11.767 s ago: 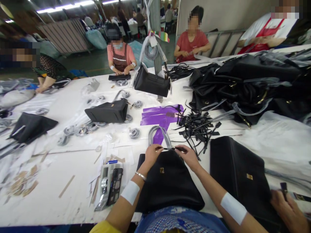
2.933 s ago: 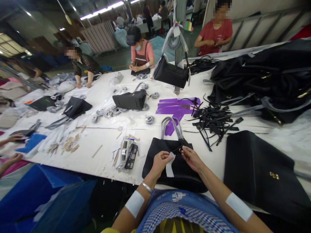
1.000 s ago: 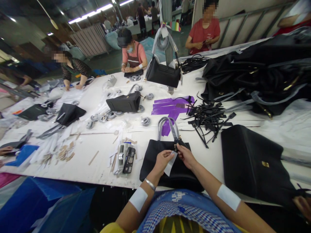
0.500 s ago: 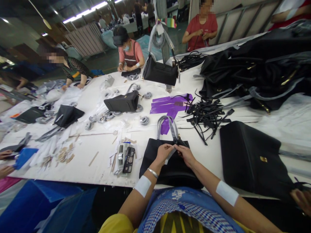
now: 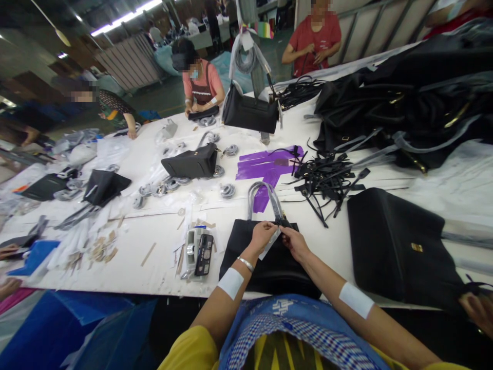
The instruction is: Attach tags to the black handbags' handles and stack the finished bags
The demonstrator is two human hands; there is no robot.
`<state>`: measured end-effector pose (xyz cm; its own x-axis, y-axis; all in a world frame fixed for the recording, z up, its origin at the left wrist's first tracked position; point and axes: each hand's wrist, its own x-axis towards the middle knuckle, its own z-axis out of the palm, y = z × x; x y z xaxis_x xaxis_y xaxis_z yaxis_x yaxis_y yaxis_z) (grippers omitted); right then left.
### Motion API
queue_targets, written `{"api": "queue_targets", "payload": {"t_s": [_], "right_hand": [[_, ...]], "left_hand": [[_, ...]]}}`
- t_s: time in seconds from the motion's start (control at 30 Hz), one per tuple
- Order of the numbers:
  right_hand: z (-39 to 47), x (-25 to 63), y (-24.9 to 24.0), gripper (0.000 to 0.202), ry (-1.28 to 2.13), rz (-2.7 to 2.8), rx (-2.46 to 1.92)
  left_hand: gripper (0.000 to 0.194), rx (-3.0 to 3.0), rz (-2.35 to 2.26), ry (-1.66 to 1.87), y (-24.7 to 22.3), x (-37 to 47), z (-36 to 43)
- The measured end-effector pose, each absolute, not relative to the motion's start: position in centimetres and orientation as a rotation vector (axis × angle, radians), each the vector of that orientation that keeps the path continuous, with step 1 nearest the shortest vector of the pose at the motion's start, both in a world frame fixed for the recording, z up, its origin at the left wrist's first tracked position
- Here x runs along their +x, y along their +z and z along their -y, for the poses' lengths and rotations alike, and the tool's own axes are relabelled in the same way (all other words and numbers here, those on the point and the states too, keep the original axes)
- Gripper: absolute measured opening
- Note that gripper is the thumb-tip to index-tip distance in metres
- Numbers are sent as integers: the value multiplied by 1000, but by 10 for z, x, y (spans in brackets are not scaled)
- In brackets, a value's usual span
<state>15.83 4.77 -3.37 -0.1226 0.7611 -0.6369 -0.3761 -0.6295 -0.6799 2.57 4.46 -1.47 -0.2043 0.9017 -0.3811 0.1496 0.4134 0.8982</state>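
- My left hand (image 5: 263, 235) and right hand (image 5: 295, 242) meet at the top edge of a black handbag (image 5: 265, 257) that lies flat at the near edge of the white table (image 5: 127, 267), directly in front of me.
- The left hand's fingers are closed on a pale slip of paper or film (image 5: 270, 242) at the bag's mouth; the right hand pinches the dark fitting at the base of the grey-wrapped handles (image 5: 262, 198), the fingertips of both hands almost touching.
- I judge the step in hand to be wrapping or peeling that slip at the handle base. The next move calls for a steady pinch with the right hand while the left works the slip around the fitting.
- Just left of the bag lie a tape dispenser (image 5: 190, 245) and a dark phone (image 5: 204, 247).
- To my right, another black bag (image 5: 400, 246) with a gold clasp lies flat; a co-worker's hand (image 5: 477, 311) shows at its near right corner.
- Mid-table: a tangle of black straps (image 5: 327, 180), purple sheets (image 5: 265, 163) and an upright black bag (image 5: 190, 162) among grey coils.
- Toward the far right corner, a heap of black bags (image 5: 404, 108); along the far edge, seated people at work.
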Motion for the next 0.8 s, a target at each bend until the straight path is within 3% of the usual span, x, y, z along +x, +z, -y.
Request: {"api": "queue_targets", "payload": {"t_s": [0.2,0.4,0.8], "right_hand": [[-46,159,-33,32,1667,529,-1442],[-58,169,-26,48,1428,1048,-1452],[-58,163,-32,39,1415,1148,-1379]], "left_hand": [[17,940,-1659,879,-19,23,-52],[19,923,-1650,880,-16,20,-49],[28,778,-1492,1096,-24,30,-52]]}}
